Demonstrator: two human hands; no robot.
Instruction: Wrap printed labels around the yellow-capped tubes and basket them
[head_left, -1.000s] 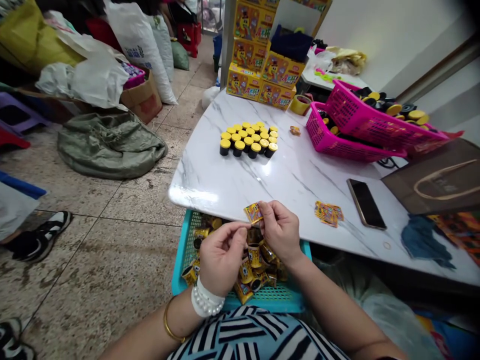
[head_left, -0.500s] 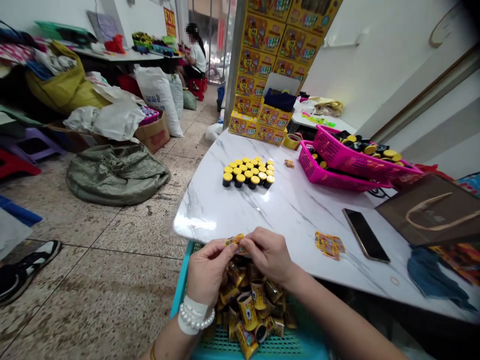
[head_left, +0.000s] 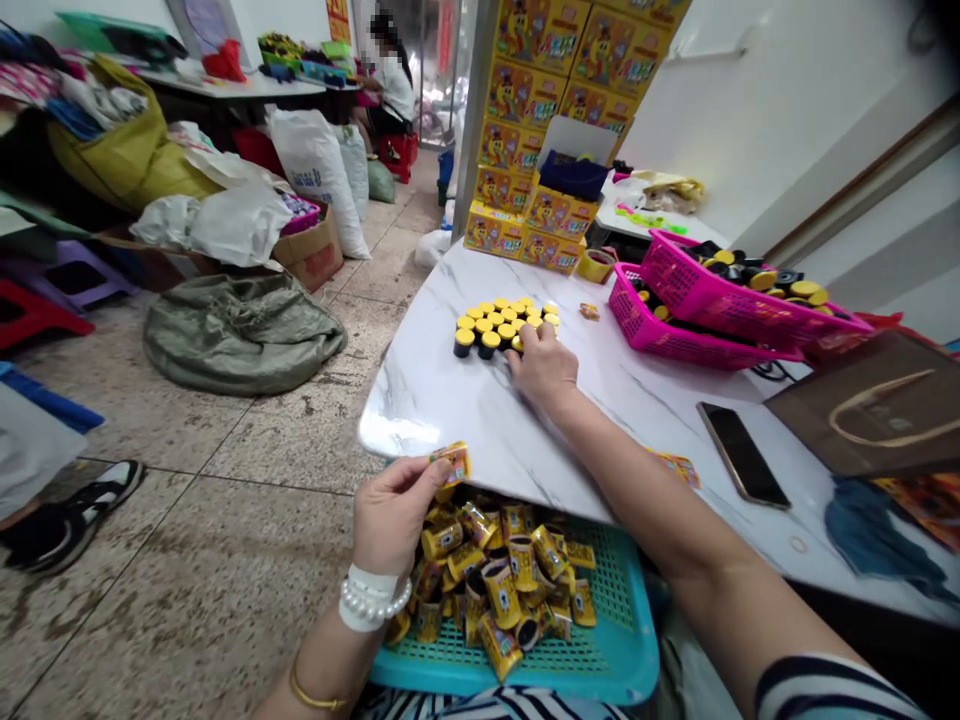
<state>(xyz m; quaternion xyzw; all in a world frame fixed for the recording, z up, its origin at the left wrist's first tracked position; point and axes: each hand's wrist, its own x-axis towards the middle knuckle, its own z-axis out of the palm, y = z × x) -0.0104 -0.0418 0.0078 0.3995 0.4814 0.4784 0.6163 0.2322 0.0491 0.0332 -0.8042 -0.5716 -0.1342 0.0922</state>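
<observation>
Pinched between the thumb and fingers of my left hand (head_left: 391, 512) is a small yellow printed label sleeve (head_left: 456, 462), held above the table's near edge. My right hand (head_left: 546, 370) reaches over the table, its fingers closed around a black tub with a yellow lid at the near right of a cluster of such tubs (head_left: 487, 341); the fingers mostly hide that tub. Below my hands, a turquoise basket (head_left: 637, 655) holds a heap of black tubs in yellow printed sleeves (head_left: 501, 592). More flat yellow labels (head_left: 681, 468) lie partly behind my right forearm.
On the white marbled table (head_left: 420, 400) are a phone (head_left: 742, 455), a brown paper bag (head_left: 862, 400) and stacked pink baskets (head_left: 750, 310) of tubs. Yellow boxes (head_left: 525, 150) rise at the back, beside a tape roll (head_left: 595, 265). Another person (head_left: 394, 100) sits far off.
My right hand has left the label sleeve and moved forward to the tub cluster. My left hand keeps the label and has shifted slightly left. More of the basket shows now.
</observation>
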